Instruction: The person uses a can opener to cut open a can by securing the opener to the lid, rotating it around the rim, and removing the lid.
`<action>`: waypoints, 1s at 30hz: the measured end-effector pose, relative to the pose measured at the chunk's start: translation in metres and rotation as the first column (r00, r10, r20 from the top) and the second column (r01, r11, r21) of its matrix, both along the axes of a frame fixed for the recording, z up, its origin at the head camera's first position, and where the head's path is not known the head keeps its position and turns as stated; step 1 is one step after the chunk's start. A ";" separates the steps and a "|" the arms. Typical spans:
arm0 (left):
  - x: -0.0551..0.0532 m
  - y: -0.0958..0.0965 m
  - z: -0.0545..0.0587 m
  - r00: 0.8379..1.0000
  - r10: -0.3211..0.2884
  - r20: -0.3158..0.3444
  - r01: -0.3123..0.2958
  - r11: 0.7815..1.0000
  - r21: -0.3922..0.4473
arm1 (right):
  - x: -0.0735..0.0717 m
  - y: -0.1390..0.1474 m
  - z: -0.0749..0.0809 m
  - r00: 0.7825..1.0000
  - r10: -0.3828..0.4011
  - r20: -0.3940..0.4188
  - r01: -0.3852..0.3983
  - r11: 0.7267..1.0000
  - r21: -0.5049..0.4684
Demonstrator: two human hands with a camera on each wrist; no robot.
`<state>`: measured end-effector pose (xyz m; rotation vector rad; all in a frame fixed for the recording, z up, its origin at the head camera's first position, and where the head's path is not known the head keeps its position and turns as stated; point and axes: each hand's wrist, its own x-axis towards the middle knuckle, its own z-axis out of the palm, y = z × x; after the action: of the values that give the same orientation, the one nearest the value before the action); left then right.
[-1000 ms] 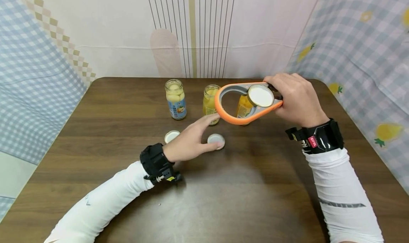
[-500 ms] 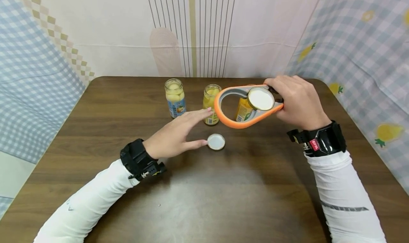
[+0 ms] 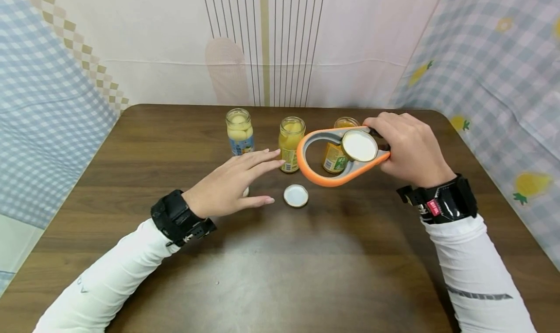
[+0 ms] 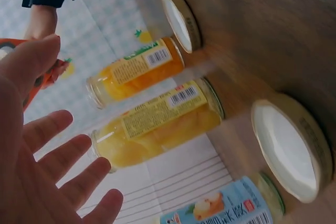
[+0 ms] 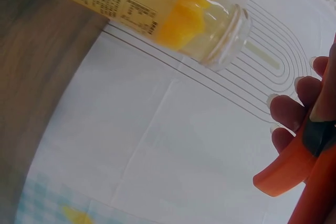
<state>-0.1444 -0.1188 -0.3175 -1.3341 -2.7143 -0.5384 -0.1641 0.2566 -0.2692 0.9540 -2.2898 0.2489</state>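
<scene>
My right hand [image 3: 411,148] grips the handles of an orange and grey jar opener [image 3: 321,180]. A lid [image 3: 359,146], white inside upward, sits in the opener near the handles. Below and behind it stands an uncapped jar of orange fruit [image 3: 335,158], partly covered by the opener. My left hand [image 3: 225,187] is held over the table with spread fingers and nothing in it. Beyond it are an open jar of yellow fruit [image 3: 289,141] and an open blue-labelled jar of pale fruit [image 3: 239,129], the latter partly hidden. The orange handle [image 5: 286,169] shows in the right wrist view.
One lid [image 3: 295,196] lies with its white inside up in front of the yellow jar. Another lid [image 4: 291,148], mostly behind my left hand in the head view, lies by the blue-labelled jar. Patterned cloth [image 3: 494,80] hangs around the brown table [image 3: 280,284].
My left hand has drawn back to the left, away from the opener. The right hand has come slightly down and toward me with opener and lid, uncovering the orange jar's mouth.
</scene>
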 end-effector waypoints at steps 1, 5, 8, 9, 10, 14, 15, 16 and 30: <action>0.000 -0.001 0.000 1.000 0.000 -0.001 0.000 1.000 -0.005 | 0.000 0.000 -0.001 1.000 0.003 0.001 -0.003 1.000 0.005; -0.001 -0.005 -0.002 1.000 -0.006 0.000 0.006 1.000 -0.019 | 0.002 0.001 -0.007 1.000 0.008 0.012 -0.008 1.000 0.031; -0.002 -0.007 -0.005 1.000 -0.011 0.000 0.011 1.000 -0.029 | 0.004 0.002 -0.011 1.000 0.004 0.028 -0.005 0.998 0.055; -0.003 -0.007 -0.006 1.000 -0.013 0.002 0.013 0.999 -0.034 | 0.004 0.001 -0.013 0.999 0.004 0.033 -0.006 0.998 0.062; -0.003 -0.008 -0.008 1.000 -0.014 0.003 0.014 0.999 -0.039 | 0.005 0.001 -0.014 0.999 0.005 0.036 -0.007 0.998 0.069; -0.003 -0.012 -0.012 1.000 -0.008 0.013 0.009 0.999 -0.053 | 0.005 -0.001 -0.022 0.999 0.014 0.048 -0.019 0.995 0.095; -0.003 -0.012 -0.013 1.000 -0.007 0.018 0.008 0.998 -0.055 | 0.005 -0.002 -0.024 0.999 0.020 0.050 -0.025 0.995 0.101; -0.003 -0.013 -0.014 1.000 -0.006 0.022 0.007 0.998 -0.057 | 0.005 -0.002 -0.026 0.998 0.025 0.051 -0.031 0.994 0.108; -0.005 -0.013 -0.015 0.999 -0.014 0.052 0.017 0.998 -0.068 | 0.010 0.011 -0.051 0.997 0.062 0.036 -0.066 0.986 0.150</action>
<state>-0.1489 -0.1316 -0.3325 -1.3769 -2.7897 -0.4920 -0.1543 0.2673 -0.3201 1.1087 -2.3347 0.1189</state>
